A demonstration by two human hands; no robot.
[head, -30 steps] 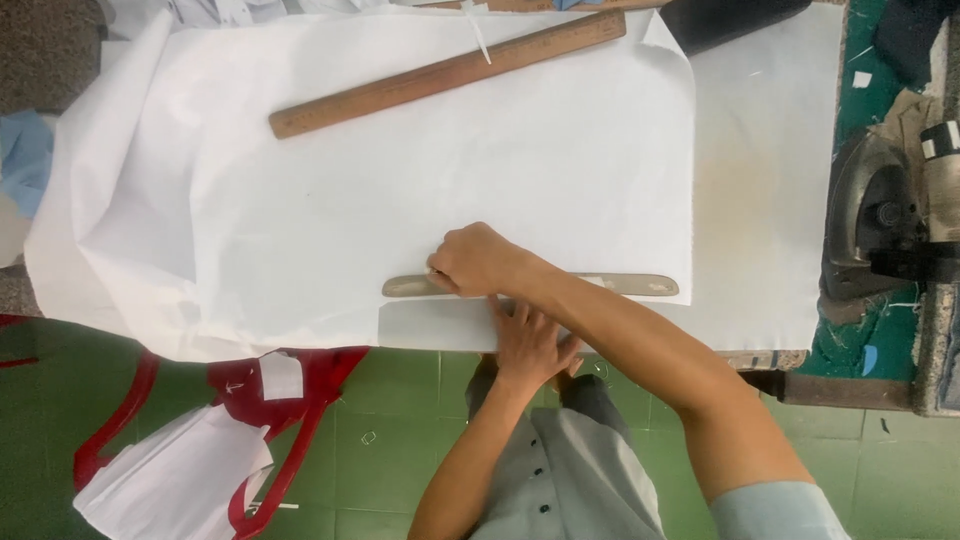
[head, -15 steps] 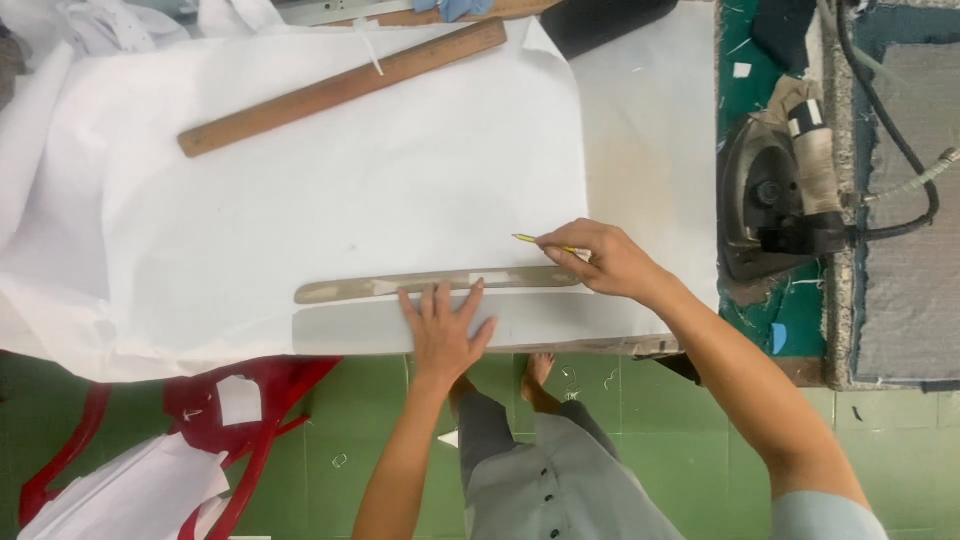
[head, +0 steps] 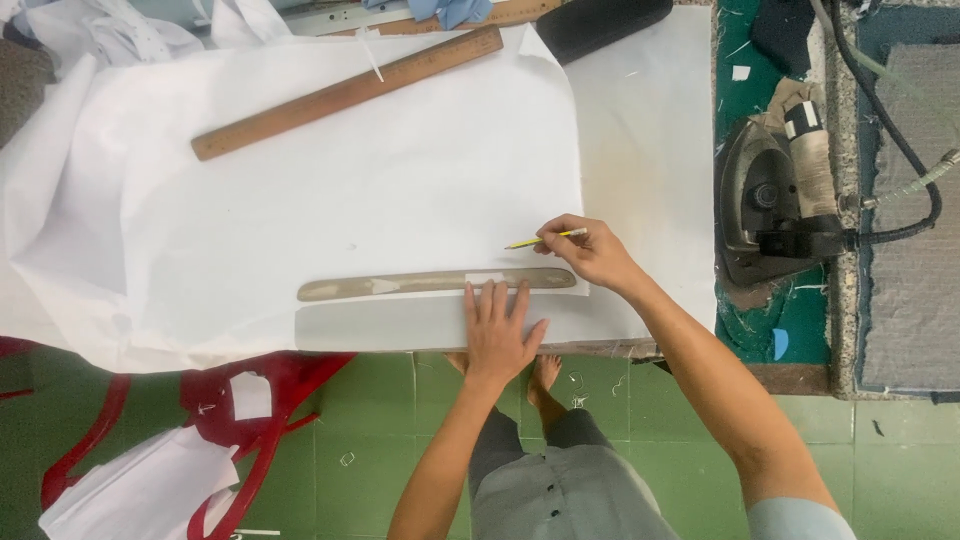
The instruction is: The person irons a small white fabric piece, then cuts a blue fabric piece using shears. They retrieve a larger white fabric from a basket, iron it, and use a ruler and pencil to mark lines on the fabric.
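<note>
The left hand [head: 500, 330] lies flat, fingers spread, pressing on smooth white paper [head: 330, 200] and touching the lower edge of a long, thin, tan template [head: 420, 283] with rounded ends, probably worn card. The right hand [head: 590, 250] pinches a slim yellow pencil [head: 545, 239] just above the template's right end. A long wooden ruler [head: 345, 93] lies slanted across the paper's far side. A dark metal iron [head: 775, 200] sits on the tabletop [head: 650, 150] well apart to the right.

Bare left hand [head: 500, 335] and right hand [head: 590, 250], bare forearms, pale blue short sleeve on right arm, grey buttoned garment, bare feet
</note>
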